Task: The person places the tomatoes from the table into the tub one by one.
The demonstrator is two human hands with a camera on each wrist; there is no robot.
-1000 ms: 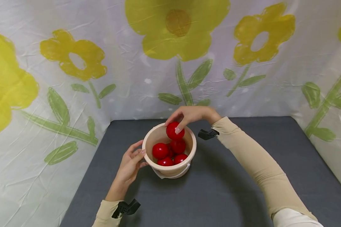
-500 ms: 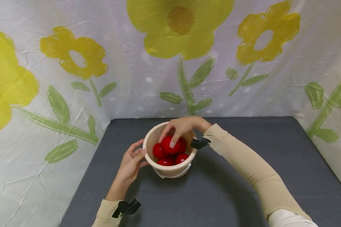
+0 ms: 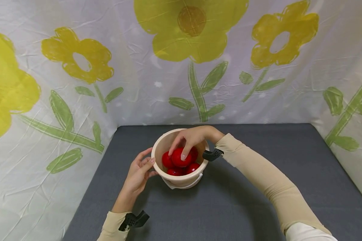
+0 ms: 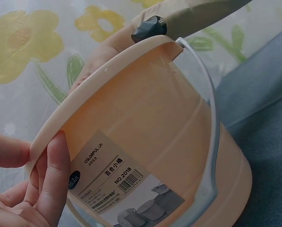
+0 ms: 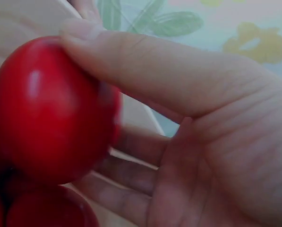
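A cream plastic bucket (image 3: 181, 178) stands on the dark table with several shiny red balls (image 3: 193, 168) inside. At its left rim, my left hand (image 3: 138, 174) pinches the edge between thumb and fingers. The left wrist view shows the bucket's outer wall (image 4: 131, 104) with a printed label (image 4: 126, 182) and a pale handle (image 4: 212, 132) hanging down. Reaching over the far rim, my right hand (image 3: 191, 138) holds a red ball (image 3: 178, 158) low in the bucket, on top of the others. In the right wrist view, the thumb lies across that ball (image 5: 51, 109), with another ball (image 5: 51, 208) beneath.
A dark grey cloth (image 3: 229, 207) covers the table around the bucket. Behind and beside it hangs a white curtain (image 3: 132, 83) printed with yellow flowers. Each wrist wears a black camera mount (image 3: 212, 154).
My right hand has lowered the red ball from rim height down onto the other balls, shifting slightly left, and still holds it. My left hand stays at the rim.
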